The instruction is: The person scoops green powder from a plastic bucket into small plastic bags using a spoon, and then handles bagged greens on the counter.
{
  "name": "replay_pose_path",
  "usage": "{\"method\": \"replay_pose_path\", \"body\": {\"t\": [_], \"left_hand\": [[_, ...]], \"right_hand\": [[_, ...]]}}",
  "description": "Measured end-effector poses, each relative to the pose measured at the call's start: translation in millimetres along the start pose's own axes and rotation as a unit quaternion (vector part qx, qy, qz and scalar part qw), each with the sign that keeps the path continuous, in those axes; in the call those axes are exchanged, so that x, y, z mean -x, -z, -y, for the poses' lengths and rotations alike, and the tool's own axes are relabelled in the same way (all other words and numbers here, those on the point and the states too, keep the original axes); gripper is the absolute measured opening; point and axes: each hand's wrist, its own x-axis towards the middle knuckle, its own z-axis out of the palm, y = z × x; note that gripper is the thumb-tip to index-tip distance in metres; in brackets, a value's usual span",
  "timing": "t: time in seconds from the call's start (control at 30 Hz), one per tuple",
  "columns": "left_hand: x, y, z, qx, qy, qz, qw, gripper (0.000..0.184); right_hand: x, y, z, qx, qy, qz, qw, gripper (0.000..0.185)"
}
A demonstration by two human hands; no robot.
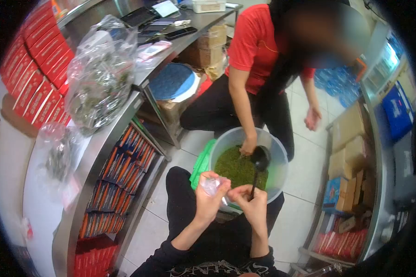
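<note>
My left hand (208,201) is closed around a small clear plastic bag (211,185), just above the near rim of the tub. Beside it, my right hand (253,206) grips the handle of a black ladle (261,158), its fingertips close to the bag. The ladle's bowl is raised over the tub; what it holds, if anything, is unclear. Fine green dried herb (238,171) covers the bottom of the large translucent tub (278,159), which stands between my legs. Another person's hand (248,146) reaches into the herb from the far side.
A co-worker in a red shirt (252,39) sits opposite. Clear bags of herb (101,87) lie on the steel counter at left, near stacked red boxes (44,41). A green lid (202,161) leans beside the tub. Shelves with cartons (349,134) line the right.
</note>
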Motion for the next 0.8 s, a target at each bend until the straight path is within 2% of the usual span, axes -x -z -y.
{"method": "replay_pose_path", "body": {"t": [0.03,0.07,0.1,0.17,0.2,0.23,0.27,0.3,0.37,0.43,0.47,0.5,0.57,0.63,0.7,0.73,0.77,0.8], "left_hand": [[-2,2,-1,-0.035,-0.009,0.006,0.999,0.029],[-4,1,0,-0.076,-0.013,0.007,0.997,0.032],[-6,1,1,-0.074,-0.007,0.01,0.997,0.032],[-9,6,0,-0.08,0.093,0.072,0.99,0.035],[-15,12,-6,-0.054,0.162,0.092,0.981,0.033],[-21,16,-7,-0.054,0.165,0.094,0.98,0.033],[-26,21,-7,-0.192,0.052,0.026,0.98,0.029],[-29,25,-8,-0.323,-0.064,-0.043,0.943,0.026],[-21,16,-19,-0.358,-0.075,-0.041,0.93,0.021],[-1,-6,-18,-0.336,-0.03,0.135,0.932,0.021],[4,-8,-12,-0.322,-0.004,0.145,0.936,0.017],[2,-9,-14,-0.32,-0.002,0.146,0.936,0.017],[-1,-9,-21,-0.306,0.046,0.141,0.94,0.018],[0,-7,-25,-0.328,0.041,0.176,0.927,0.016],[7,-13,-38,-0.499,-0.085,0.225,0.833,0.01],[15,-17,-44,-0.555,-0.116,0.229,0.792,0.01],[18,1,-24,-0.467,-0.109,0.258,0.839,0.012],[20,-4,-23,-0.511,-0.138,0.185,0.828,0.014]], "right_hand": [[1,7,0,-0.004,-0.074,0.094,0.993,0.01],[2,11,0,-0.003,-0.078,0.123,0.989,0.006],[2,14,-5,-0.002,-0.083,0.118,0.99,0.006],[0,18,-17,-0.157,-0.083,0.147,0.973,0.005],[-3,26,-15,-0.168,-0.091,0.137,0.972,0.004],[-2,25,-21,-0.182,-0.074,0.066,0.978,0.003],[-3,27,-26,-0.161,-0.05,0.009,0.986,0.003],[-5,31,-29,-0.14,-0.026,-0.047,0.989,0.002],[-7,32,-28,-0.105,-0.016,-0.082,0.991,0.004],[-1,27,-27,-0.02,-0.01,0.008,1.0,0.004],[1,24,-23,-0.025,-0.003,0.047,0.999,0.006],[1,24,-18,-0.023,-0.005,0.045,0.999,0.006],[1,26,-10,-0.129,-0.051,0.068,0.988,0.008],[2,29,-11,-0.152,-0.044,0.079,0.984,0.006],[3,39,-12,-0.01,0.016,0.157,0.987,0.008],[2,45,-9,0.078,0.081,0.203,0.973,0.008],[1,45,-11,0.077,0.074,0.2,0.974,0.008],[-1,46,-15,0.17,0.137,0.107,0.97,0.008]]}}
